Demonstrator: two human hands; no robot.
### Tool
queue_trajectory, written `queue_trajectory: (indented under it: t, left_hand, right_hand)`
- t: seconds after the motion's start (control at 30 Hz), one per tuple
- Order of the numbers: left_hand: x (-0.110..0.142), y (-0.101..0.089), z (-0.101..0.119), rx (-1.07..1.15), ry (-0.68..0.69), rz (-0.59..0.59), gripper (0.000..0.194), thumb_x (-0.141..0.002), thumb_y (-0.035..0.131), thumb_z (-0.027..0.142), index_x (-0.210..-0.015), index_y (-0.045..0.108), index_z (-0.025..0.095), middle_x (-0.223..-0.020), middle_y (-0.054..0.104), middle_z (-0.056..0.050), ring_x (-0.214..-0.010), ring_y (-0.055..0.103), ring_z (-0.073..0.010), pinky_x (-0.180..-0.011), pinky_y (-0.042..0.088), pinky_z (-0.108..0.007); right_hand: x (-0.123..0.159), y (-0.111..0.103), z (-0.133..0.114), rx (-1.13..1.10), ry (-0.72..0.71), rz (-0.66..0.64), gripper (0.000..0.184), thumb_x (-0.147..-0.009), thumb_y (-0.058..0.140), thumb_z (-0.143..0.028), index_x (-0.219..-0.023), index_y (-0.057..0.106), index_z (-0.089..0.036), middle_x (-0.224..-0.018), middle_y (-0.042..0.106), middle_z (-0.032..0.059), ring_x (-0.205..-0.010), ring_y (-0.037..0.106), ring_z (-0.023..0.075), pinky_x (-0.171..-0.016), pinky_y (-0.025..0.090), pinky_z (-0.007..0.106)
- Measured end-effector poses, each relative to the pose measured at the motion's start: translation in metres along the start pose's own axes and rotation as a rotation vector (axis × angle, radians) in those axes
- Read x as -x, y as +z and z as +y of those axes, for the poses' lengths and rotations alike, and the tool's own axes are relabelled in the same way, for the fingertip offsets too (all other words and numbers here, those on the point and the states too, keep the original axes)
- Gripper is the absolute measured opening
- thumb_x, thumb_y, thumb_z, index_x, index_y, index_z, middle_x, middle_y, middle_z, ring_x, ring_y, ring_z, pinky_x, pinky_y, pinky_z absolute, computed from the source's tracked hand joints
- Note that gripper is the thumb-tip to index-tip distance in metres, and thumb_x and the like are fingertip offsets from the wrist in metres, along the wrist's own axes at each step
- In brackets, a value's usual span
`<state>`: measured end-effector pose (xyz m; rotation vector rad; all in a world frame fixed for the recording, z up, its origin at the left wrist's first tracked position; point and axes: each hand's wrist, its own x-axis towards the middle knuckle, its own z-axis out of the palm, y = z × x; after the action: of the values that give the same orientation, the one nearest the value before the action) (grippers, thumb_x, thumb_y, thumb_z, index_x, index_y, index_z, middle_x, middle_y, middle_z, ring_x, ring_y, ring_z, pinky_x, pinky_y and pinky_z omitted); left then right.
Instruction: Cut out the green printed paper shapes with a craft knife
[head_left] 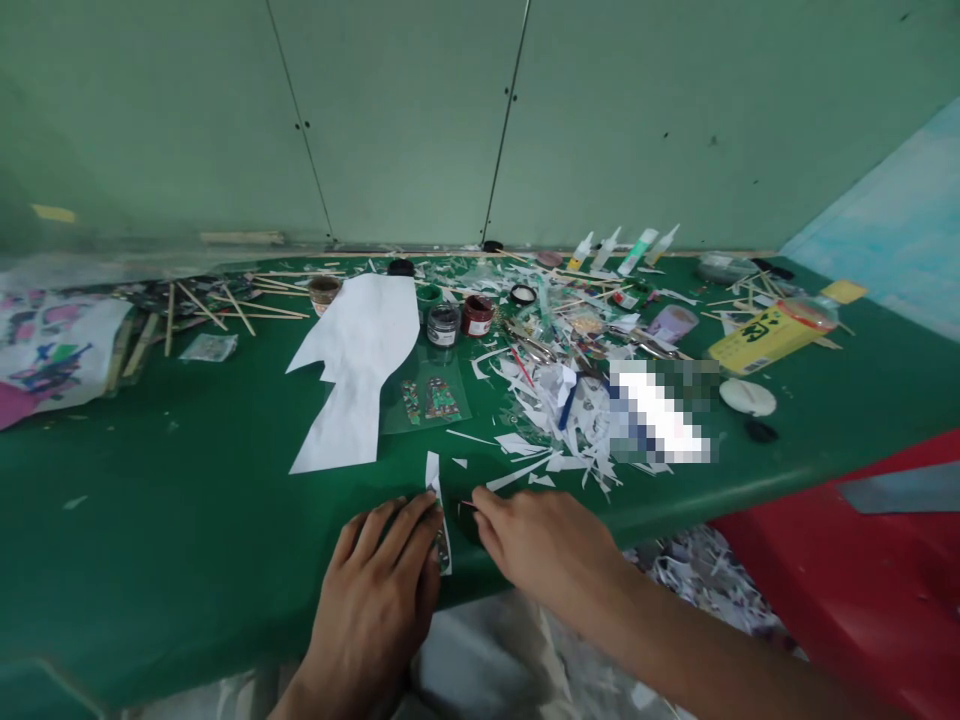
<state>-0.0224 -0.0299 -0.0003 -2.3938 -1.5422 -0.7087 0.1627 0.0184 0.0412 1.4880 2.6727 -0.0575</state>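
Observation:
My left hand [379,585] lies flat on the green table [187,500] near its front edge, fingers stretched out and pressing on a narrow white paper strip [435,495]. My right hand [544,545] rests just right of the strip, fingertips drawn together in a pinch at a small thin object I cannot make out. A large white paper cut-out [352,370] lies farther back, with a clear plastic sheet holding small coloured pieces [427,400] beside it.
Paper scraps [555,410], small paint jars [459,320], glue tubes [622,250], a yellow box [757,340], a white disc [748,397] and wooden sticks [225,305] crowd the table's back and right. Printed sheets [45,350] lie at left. A red surface [862,570] stands at right.

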Motion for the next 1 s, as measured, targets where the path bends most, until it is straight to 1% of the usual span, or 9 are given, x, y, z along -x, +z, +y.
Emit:
queue_trajectory:
  t: [0.07, 0.13, 0.2, 0.3, 0.4, 0.53, 0.7, 0.87, 1.0]
  left_hand:
    - [-0.002, -0.007, -0.011, 0.007, 0.017, -0.050, 0.034, -0.090, 0.041, 0.014, -0.110, 0.066, 0.027, -0.117, 0.066, -0.004, -0.101, 0.057, -0.0238, -0.085, 0.042, -0.042]
    - [-0.006, -0.013, -0.026, 0.021, 0.063, -0.119, 0.043, -0.085, 0.042, 0.007, -0.110, 0.066, 0.032, -0.111, 0.064, -0.004, -0.095, 0.058, -0.0228, -0.076, 0.045, -0.039]
    - [-0.010, -0.017, -0.040, 0.042, 0.115, -0.173, 0.054, -0.079, 0.041, -0.002, -0.110, 0.065, 0.036, -0.104, 0.063, -0.003, -0.092, 0.059, -0.0210, -0.070, 0.046, -0.035]
    - [-0.012, -0.018, -0.053, 0.025, 0.155, -0.185, 0.058, -0.077, 0.042, -0.005, -0.109, 0.066, 0.037, -0.096, 0.062, -0.002, -0.087, 0.059, -0.0192, -0.070, 0.048, -0.034]
    - [-0.012, -0.019, -0.053, -0.032, 0.173, -0.158, 0.057, -0.076, 0.042, -0.006, -0.111, 0.066, 0.034, -0.095, 0.063, -0.002, -0.086, 0.059, -0.0189, -0.071, 0.048, -0.034]
    - [-0.011, -0.024, -0.046, -0.083, 0.246, -0.212, 0.051, -0.077, 0.045, -0.005, -0.113, 0.064, 0.026, -0.100, 0.068, -0.002, -0.084, 0.060, -0.0194, -0.073, 0.048, -0.035]
    - [-0.008, -0.029, -0.046, -0.092, 0.268, -0.238, 0.054, -0.076, 0.043, -0.005, -0.117, 0.062, 0.024, -0.108, 0.070, 0.000, -0.088, 0.061, -0.0191, -0.077, 0.049, -0.035]
    - [-0.003, -0.027, -0.045, -0.142, 0.221, -0.167, 0.044, -0.080, 0.044, 0.002, -0.114, 0.064, 0.022, -0.110, 0.070, -0.002, -0.094, 0.062, -0.0225, -0.080, 0.048, -0.038]
    - [0.004, -0.018, -0.040, -0.164, 0.174, -0.078, 0.040, -0.084, 0.040, 0.007, -0.115, 0.063, 0.020, -0.111, 0.070, -0.004, -0.102, 0.060, -0.0226, -0.089, 0.046, -0.040]
  right_hand:
    - [0.000, -0.001, 0.009, -0.038, 0.003, 0.043, 0.024, -0.092, 0.041, -0.029, -0.088, 0.063, -0.021, -0.053, 0.062, 0.0030, -0.040, 0.049, 0.0132, -0.042, 0.013, 0.029]
    - [-0.001, 0.001, 0.014, -0.116, -0.020, 0.096, 0.030, -0.094, 0.036, -0.031, -0.094, 0.064, -0.021, -0.053, 0.061, 0.0016, -0.040, 0.047, 0.0128, -0.042, 0.014, 0.030]
    - [-0.003, 0.007, 0.013, -0.215, -0.101, 0.144, 0.033, -0.095, 0.035, -0.031, -0.108, 0.064, -0.023, -0.058, 0.064, 0.0003, -0.043, 0.050, 0.0128, -0.044, 0.018, 0.029]
    - [-0.002, 0.020, 0.009, -0.235, -0.211, 0.206, 0.036, -0.094, 0.038, -0.030, -0.122, 0.062, -0.028, -0.064, 0.068, -0.0002, -0.048, 0.055, 0.0133, -0.046, 0.020, 0.030]
    - [0.004, 0.029, 0.009, -0.150, -0.234, 0.242, 0.038, -0.094, 0.038, -0.029, -0.124, 0.063, -0.026, -0.063, 0.068, 0.0012, -0.047, 0.056, 0.0143, -0.046, 0.019, 0.032]
    - [0.006, 0.026, 0.009, -0.202, -0.222, 0.250, 0.036, -0.094, 0.038, -0.029, -0.114, 0.067, -0.023, -0.064, 0.069, 0.0005, -0.048, 0.057, 0.0136, -0.047, 0.021, 0.032]
    - [-0.002, 0.026, 0.002, -0.160, -0.248, 0.265, 0.038, -0.092, 0.041, -0.029, -0.123, 0.062, -0.027, -0.063, 0.070, 0.0001, -0.045, 0.056, 0.0133, -0.046, 0.017, 0.031]
    - [0.001, 0.026, 0.002, -0.130, -0.239, 0.284, 0.034, -0.092, 0.040, -0.028, -0.114, 0.066, -0.025, -0.056, 0.066, -0.0002, -0.041, 0.052, 0.0120, -0.046, 0.014, 0.031]
    - [-0.003, 0.018, -0.005, -0.159, -0.156, 0.194, 0.028, -0.094, 0.036, -0.029, -0.094, 0.064, -0.022, -0.056, 0.064, -0.0009, -0.042, 0.050, 0.0111, -0.045, 0.015, 0.030]
